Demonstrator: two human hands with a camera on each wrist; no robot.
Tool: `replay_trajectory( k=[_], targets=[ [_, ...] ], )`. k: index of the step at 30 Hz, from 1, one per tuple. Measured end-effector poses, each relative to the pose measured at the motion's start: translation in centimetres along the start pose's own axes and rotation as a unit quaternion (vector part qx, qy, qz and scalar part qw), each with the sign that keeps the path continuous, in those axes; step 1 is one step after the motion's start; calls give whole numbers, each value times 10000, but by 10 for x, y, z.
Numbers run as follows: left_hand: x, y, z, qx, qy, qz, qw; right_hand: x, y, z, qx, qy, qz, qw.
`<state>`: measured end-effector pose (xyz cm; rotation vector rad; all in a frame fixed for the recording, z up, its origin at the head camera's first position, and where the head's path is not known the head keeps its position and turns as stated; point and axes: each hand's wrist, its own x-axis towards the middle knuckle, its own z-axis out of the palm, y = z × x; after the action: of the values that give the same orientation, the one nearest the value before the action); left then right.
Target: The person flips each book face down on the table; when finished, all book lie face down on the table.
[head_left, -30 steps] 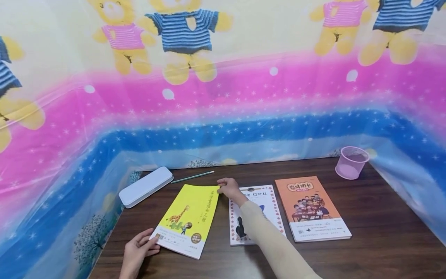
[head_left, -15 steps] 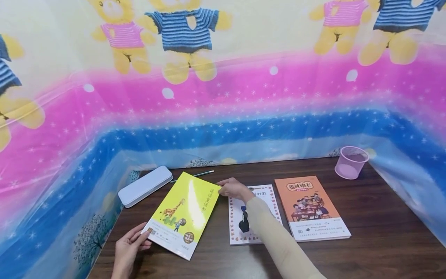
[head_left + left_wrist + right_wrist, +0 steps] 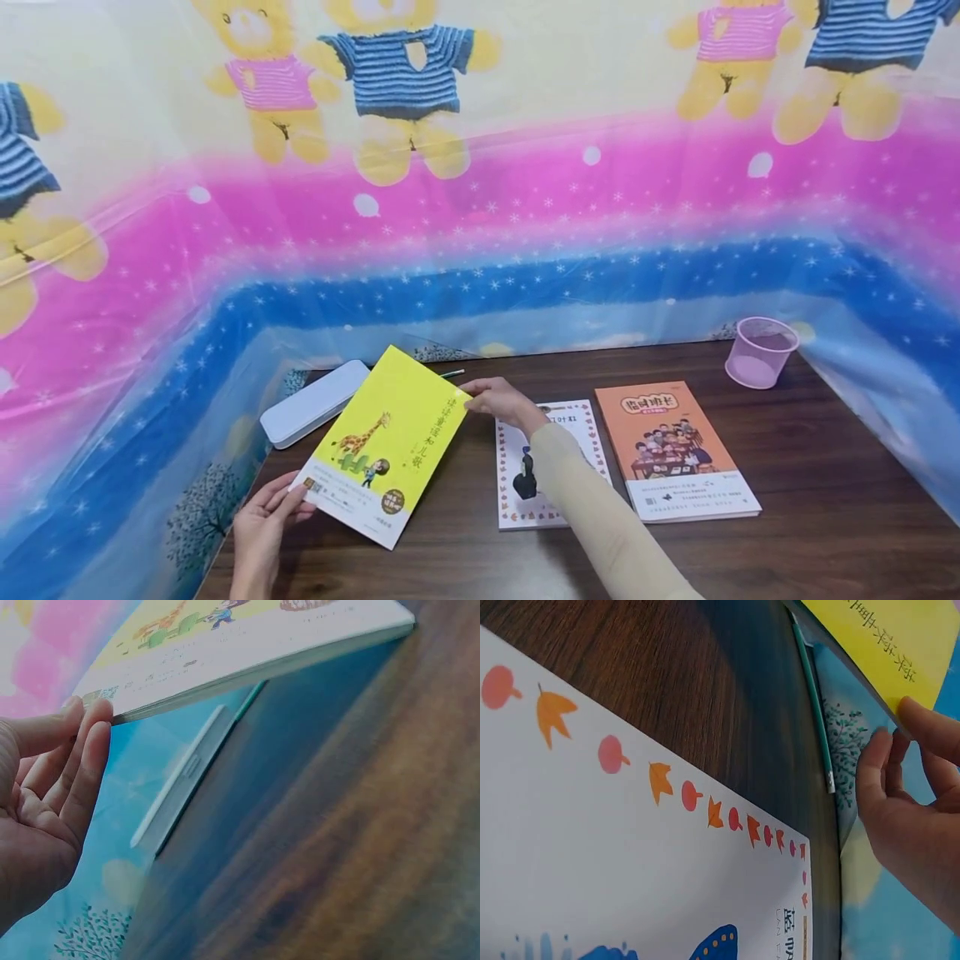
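A yellow book (image 3: 397, 433) with a giraffe on its cover is held tilted above the table. My left hand (image 3: 262, 521) pinches its lower left corner, thumb on the cover; the left wrist view shows this hand (image 3: 52, 780) with fingertips under the book (image 3: 247, 667). At the upper right corner my right hand (image 3: 504, 404) pinches it, and in the right wrist view that hand (image 3: 922, 780) has its thumb on the yellow cover. Below my right forearm lies a white book (image 3: 517, 500) with a leaf border, partly hidden by the sleeve.
An orange book (image 3: 660, 433) lies to the right of the white one. Behind it stands a pink mesh pen cup (image 3: 761, 354). A white pencil case (image 3: 315, 408) and a green pencil (image 3: 814, 712) lie at the back left, partly behind the yellow book. A printed curtain encloses the table (image 3: 810, 450).
Both hands have raised the yellow book off the table and shifted it a little left, its far edge tilting up. It now covers part of the pencil case and most of the pencil.
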<state>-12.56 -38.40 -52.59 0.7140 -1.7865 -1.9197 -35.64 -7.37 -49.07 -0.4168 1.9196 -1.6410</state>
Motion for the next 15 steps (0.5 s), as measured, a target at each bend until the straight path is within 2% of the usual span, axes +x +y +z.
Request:
replay_trajectory(
  k=[4, 8, 12, 15],
  targets=[
    [16, -11, -8, -294, 120, 150, 9994, 0, -2, 3, -122, 191, -127, 9997],
    [22, -11, -15, -542, 59, 455, 9975, -1, -5, 7, -25, 313, -223, 9993],
    [33, -16, -20, -574, 206, 663, 9959, -2, -9, 11, 57, 505, -441, 9977],
    [34, -14, -20, -682, 228, 759, 9945, -2, -11, 14, 114, 712, -576, 9957]
  ],
)
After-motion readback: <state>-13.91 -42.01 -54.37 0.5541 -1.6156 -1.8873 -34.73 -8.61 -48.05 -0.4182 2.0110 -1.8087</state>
